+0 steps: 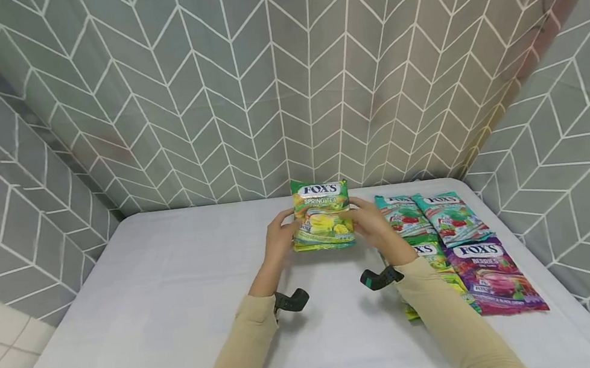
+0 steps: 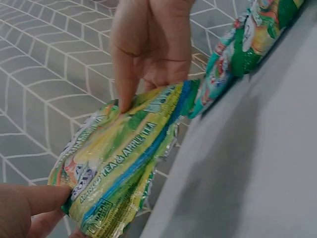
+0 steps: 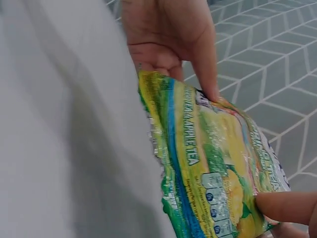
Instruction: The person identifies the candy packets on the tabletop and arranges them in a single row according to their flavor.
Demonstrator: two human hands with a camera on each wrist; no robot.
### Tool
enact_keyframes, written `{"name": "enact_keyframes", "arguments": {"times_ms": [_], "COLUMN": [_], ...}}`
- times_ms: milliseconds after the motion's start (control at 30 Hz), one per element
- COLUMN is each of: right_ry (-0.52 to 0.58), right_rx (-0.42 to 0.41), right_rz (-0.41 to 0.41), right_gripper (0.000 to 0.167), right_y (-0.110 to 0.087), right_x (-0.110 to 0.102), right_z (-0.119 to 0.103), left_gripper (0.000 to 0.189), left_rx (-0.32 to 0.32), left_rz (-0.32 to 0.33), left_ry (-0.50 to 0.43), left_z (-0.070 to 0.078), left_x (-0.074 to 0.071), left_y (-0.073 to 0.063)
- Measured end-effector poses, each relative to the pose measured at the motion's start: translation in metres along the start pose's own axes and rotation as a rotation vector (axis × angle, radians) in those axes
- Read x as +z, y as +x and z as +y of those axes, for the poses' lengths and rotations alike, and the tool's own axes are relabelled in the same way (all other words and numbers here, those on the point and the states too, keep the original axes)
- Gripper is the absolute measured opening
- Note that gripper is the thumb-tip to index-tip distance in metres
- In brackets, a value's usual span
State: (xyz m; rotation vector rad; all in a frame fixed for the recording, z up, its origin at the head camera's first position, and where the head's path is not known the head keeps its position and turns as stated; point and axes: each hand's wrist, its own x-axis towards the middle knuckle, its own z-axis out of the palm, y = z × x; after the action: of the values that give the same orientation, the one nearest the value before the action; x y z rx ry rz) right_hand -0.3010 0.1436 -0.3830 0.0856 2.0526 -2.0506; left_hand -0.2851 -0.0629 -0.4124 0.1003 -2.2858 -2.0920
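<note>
A green and yellow Fox's Spring Tea candy bag (image 1: 323,214) is held up above the white table, its printed front toward the head camera. My left hand (image 1: 279,237) pinches its left side, thumb on the front. On the opposite side my right hand (image 1: 373,223) pinches it the same way. In the left wrist view the bag (image 2: 124,153) slants between both hands, its lower seam off the cloth. The right wrist view shows the bag (image 3: 213,158) with a thumb pressing its front at each side.
Right of my right forearm lie more candy bags: two teal mint ones (image 1: 453,217), a purple Berries one (image 1: 494,276) and green-yellow packaging (image 1: 435,259) partly under my arm. White cloth covers the table (image 1: 179,318). A patterned grey curtain (image 1: 273,89) hangs behind it.
</note>
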Motion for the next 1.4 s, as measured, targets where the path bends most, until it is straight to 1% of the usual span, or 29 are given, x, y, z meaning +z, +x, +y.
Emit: {"name": "enact_keyframes", "arguments": {"times_ms": [100, 233, 333, 433, 567, 633, 800, 933, 1067, 1233, 1300, 1400], "right_ry": [0.068, 0.106, 0.101, 0.07, 0.041, 0.037, 0.026, 0.001, -0.008, -0.027, -0.028, -0.023], "right_rx": [-0.017, -0.068, -0.123, -0.175, -0.191, -0.188, -0.193, -0.206, -0.2, -0.217, -0.214, -0.194], "right_rz": [-0.029, -0.046, -0.047, -0.035, -0.017, -0.007, -0.003, -0.025, -0.024, -0.035, -0.039, -0.026], "right_gripper": [0.058, 0.057, 0.055, 0.052, 0.055, 0.056, 0.057, 0.059, 0.055, 0.054, 0.054, 0.053], "right_y": [-0.009, -0.02, -0.028, -0.037, -0.046, -0.05, -0.053, -0.054, -0.056, -0.051, -0.049, -0.05], "right_x": [0.007, 0.012, 0.013, 0.014, 0.014, 0.015, 0.018, 0.017, 0.016, 0.02, 0.021, 0.02], "right_z": [0.0, -0.003, -0.007, -0.012, -0.019, -0.022, -0.025, -0.023, -0.02, -0.024, -0.023, -0.02], "left_gripper": [0.04, 0.039, 0.041, 0.043, 0.045, 0.044, 0.04, 0.04, 0.039, 0.038, 0.038, 0.039], "left_rx": [0.012, 0.025, 0.047, 0.065, 0.058, 0.055, 0.057, 0.05, 0.039, 0.062, 0.056, 0.035], "left_rz": [-0.006, -0.013, -0.029, -0.056, -0.07, -0.066, -0.055, -0.061, -0.073, -0.06, -0.057, -0.075], "left_ry": [-0.04, -0.076, -0.096, -0.097, -0.073, -0.06, -0.046, -0.037, -0.001, 0.033, 0.046, 0.057], "left_z": [0.007, 0.014, 0.021, 0.029, 0.038, 0.04, 0.042, 0.041, 0.039, 0.04, 0.039, 0.037], "left_x": [-0.008, -0.016, -0.02, -0.022, -0.024, -0.026, -0.03, -0.03, -0.031, -0.033, -0.034, -0.034], "left_y": [-0.007, -0.016, -0.023, -0.028, -0.033, -0.034, -0.036, -0.036, -0.037, -0.033, -0.033, -0.033]}}
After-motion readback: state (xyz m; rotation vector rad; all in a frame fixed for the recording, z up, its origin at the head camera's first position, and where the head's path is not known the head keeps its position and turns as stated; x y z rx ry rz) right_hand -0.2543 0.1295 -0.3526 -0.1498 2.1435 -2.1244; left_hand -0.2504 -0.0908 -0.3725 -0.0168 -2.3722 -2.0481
